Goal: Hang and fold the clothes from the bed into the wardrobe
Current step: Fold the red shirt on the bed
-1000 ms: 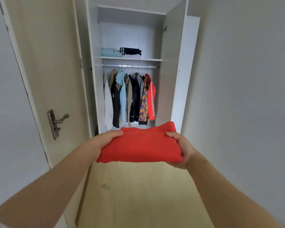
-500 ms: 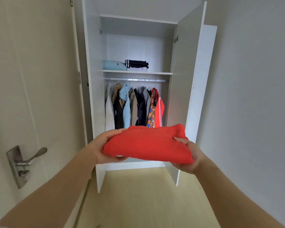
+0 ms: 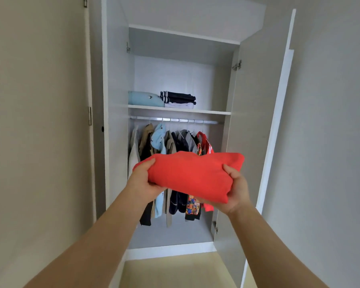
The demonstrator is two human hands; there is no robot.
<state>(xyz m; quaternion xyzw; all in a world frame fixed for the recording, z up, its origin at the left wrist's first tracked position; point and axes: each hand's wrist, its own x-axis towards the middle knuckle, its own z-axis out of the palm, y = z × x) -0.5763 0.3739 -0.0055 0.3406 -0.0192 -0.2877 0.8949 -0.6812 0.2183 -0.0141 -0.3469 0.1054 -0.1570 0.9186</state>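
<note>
In the head view, a folded red cloth garment [image 3: 191, 175] is held at the centre of the frame, in front of the open white wardrobe [image 3: 116, 80]. Its left edge is clamped by the left hand [image 3: 142, 179], thumb on top, and its lower right corner is gripped by the right hand [image 3: 236, 192]. Higher in the frame, a folded light blue garment [image 3: 143, 98] and a dark navy folded stack [image 3: 179, 96] are seen on the white shelf [image 3: 206, 111]. Below it, assorted hanging clothes [image 3: 181, 142] are carried on a metal rail [image 3: 175, 119], partly hidden by the red garment.
</note>
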